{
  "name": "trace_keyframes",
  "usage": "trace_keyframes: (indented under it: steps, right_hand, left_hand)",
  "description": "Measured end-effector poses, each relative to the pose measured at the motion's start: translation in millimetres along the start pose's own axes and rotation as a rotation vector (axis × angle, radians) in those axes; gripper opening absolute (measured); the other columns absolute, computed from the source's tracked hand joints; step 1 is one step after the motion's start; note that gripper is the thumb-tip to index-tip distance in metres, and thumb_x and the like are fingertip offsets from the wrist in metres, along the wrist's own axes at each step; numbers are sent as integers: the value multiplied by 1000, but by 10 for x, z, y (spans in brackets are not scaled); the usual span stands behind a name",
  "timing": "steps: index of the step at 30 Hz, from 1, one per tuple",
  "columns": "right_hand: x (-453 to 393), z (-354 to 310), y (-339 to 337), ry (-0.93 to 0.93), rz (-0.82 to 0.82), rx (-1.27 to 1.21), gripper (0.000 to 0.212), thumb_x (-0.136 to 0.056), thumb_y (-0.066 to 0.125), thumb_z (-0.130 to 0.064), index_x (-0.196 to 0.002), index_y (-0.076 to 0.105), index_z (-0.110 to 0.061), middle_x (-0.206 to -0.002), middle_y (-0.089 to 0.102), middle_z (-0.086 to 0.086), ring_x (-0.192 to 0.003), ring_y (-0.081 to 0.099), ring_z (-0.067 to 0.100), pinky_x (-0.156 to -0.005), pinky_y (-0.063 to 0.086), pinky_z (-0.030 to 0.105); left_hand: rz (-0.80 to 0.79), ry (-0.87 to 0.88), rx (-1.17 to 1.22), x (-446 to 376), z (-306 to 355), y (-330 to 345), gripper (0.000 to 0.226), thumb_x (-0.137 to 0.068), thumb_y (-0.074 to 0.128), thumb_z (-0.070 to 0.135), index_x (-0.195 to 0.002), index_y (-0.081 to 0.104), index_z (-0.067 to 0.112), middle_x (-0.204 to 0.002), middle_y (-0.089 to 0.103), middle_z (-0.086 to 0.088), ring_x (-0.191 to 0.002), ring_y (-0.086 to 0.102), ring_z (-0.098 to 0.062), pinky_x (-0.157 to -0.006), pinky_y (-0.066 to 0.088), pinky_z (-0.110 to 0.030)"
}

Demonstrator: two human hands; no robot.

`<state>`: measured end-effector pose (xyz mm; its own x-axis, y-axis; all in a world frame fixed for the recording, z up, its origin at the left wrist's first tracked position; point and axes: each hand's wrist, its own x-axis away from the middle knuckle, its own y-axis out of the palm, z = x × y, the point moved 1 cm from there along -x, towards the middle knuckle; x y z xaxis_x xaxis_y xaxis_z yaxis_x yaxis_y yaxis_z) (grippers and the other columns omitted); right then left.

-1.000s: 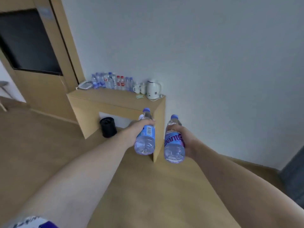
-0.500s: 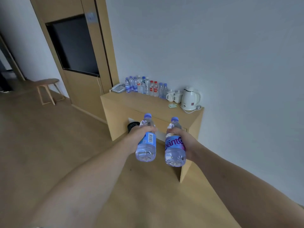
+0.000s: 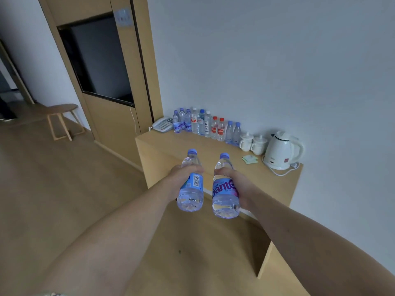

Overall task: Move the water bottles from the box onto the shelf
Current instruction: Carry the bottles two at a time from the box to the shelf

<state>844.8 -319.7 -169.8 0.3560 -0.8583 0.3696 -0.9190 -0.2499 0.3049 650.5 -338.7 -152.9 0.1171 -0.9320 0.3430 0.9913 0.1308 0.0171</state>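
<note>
My left hand [image 3: 180, 175] grips a clear water bottle [image 3: 190, 194] with a blue cap and a blue label showing a barcode. My right hand [image 3: 236, 182] grips a second bottle [image 3: 224, 195] with a blue and pink label. Both bottles are held upright in the air, just in front of the near edge of a light wooden shelf [image 3: 213, 152]. A row of several water bottles [image 3: 206, 126] stands along the back of the shelf against the wall. The box is out of view.
On the shelf stand a white telephone [image 3: 162, 124] at the left, two white lidded cups [image 3: 253, 143], a white kettle [image 3: 281, 153] with its cord, and small green packets [image 3: 249, 159]. A wooden stool [image 3: 62, 116] stands at left on the wooden floor.
The shelf has come much closer and now lies right beyond the bottles. Both hands keep their hold on the bottles, side by side.
</note>
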Motion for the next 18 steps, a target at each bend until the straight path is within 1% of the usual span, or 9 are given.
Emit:
trace_keyframes:
  steps: [2,6,10,12,14,16,18]
  right_hand:
    - [-303,-84,87,11,-5,15,45,-74,83,-24,-106,58,-5,-74,64,16,-59,65,29,-58,57,37]
    - [-960,-265,201,5,-33,50,47,-73,84,-26,-108,59,-5,-78,65,17,-62,66,30,-62,58,39]
    - [-1694,-443,222,15,-64,87,46,-73,84,-28,-107,59,-6,-79,65,18,-63,66,29,-63,59,39]
    - [-2064,-565,220,29,-81,95,46,-73,84,-29,-106,59,-7,-81,64,18,-65,66,29,-64,59,40]
    - [-2437,-738,212,44,-113,98,48,-73,84,-29,-106,58,-7,-83,64,18,-67,66,30,-67,58,40]
    - [-2814,-965,200,62,-130,108,49,-72,85,-31,-107,59,-7,-82,66,18,-67,68,30,-66,59,40]
    - [-3175,-1191,194,78,-155,113,50,-72,86,-32,-107,61,-7,-84,70,19,-68,70,31,-66,60,40]
  left_hand:
    - [10,-18,22,-258,49,-138,31,-80,84,20,-101,67,5,-73,66,-13,-60,65,-27,-62,57,-34]
    - [29,-12,41,-820,170,-359,36,-81,83,19,-110,66,4,-80,65,-16,-64,65,-29,-63,56,-36]
    - [85,1,42,-1475,323,-494,45,-79,84,21,-116,66,1,-76,67,-15,-58,67,-27,-55,56,-33]
    - [108,-4,43,-1825,423,-540,46,-78,85,22,-114,66,1,-75,67,-15,-57,67,-27,-54,56,-33]
    - [121,-12,54,-2174,565,-578,44,-77,86,22,-112,65,3,-77,67,-16,-60,67,-29,-57,57,-35]
    - [131,-17,66,-2519,756,-610,42,-77,87,23,-108,65,4,-79,67,-17,-63,67,-30,-61,57,-37]
    - [143,-23,87,-2848,948,-646,42,-77,87,26,-105,65,5,-76,67,-16,-62,67,-29,-60,57,-36]
